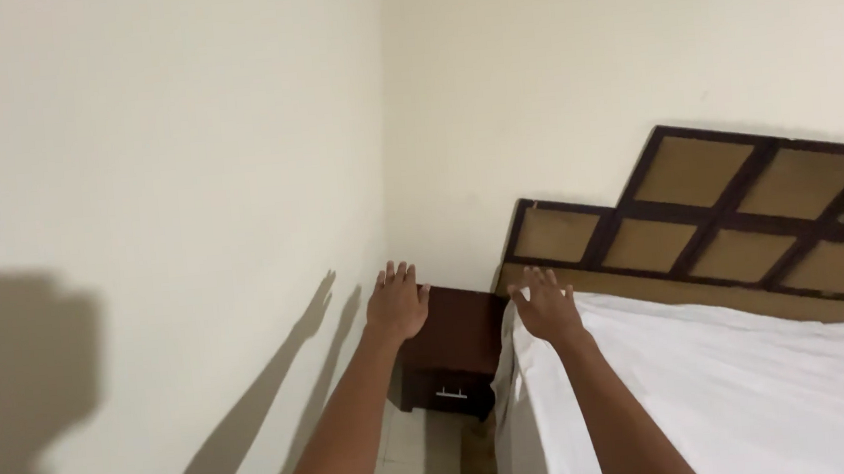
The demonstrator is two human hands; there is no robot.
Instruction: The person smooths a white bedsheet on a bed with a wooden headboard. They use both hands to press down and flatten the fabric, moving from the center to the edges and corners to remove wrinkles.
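My left hand is stretched forward with fingers apart, holding nothing, in front of a dark brown nightstand. My right hand reaches out over the near corner of a bed with a white sheet, fingers spread, at or just above the sheet's edge; I cannot tell if it touches. Behind the bed stands a wooden headboard with dark frames and tan panels.
A cream wall runs close along the left, with shadows of my arms on it. A narrow strip of tiled floor lies between wall and bed. The nightstand fills the corner and has a small metal drawer handle.
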